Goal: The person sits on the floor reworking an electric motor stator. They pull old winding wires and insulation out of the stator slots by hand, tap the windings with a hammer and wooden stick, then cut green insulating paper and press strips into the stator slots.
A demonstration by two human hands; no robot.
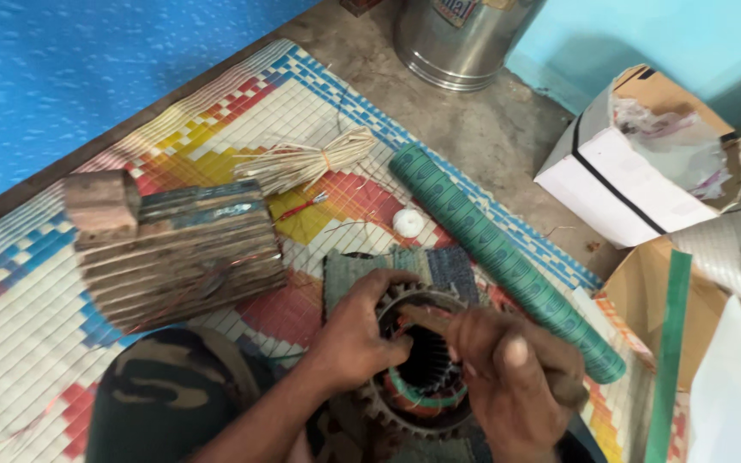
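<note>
A round motor stator (422, 369) with a toothed metal rim and copper-coloured windings rests on a piece of cloth (439, 264) in front of me. My left hand (355, 336) grips the stator's left rim. My right hand (508, 377) is closed around a thin wooden stick (426, 318) whose tip points into the top of the stator's bore. The right hand is blurred and covers the stator's right side.
A wooden block tool (173, 249) lies on the woven mat (27, 326) to the left. A bundle of thin sticks (310, 161), a white spool (407, 222) and a long green roll (508, 257) lie behind. Cardboard boxes (645, 163) and a steel container (456, 43) stand at the right and back.
</note>
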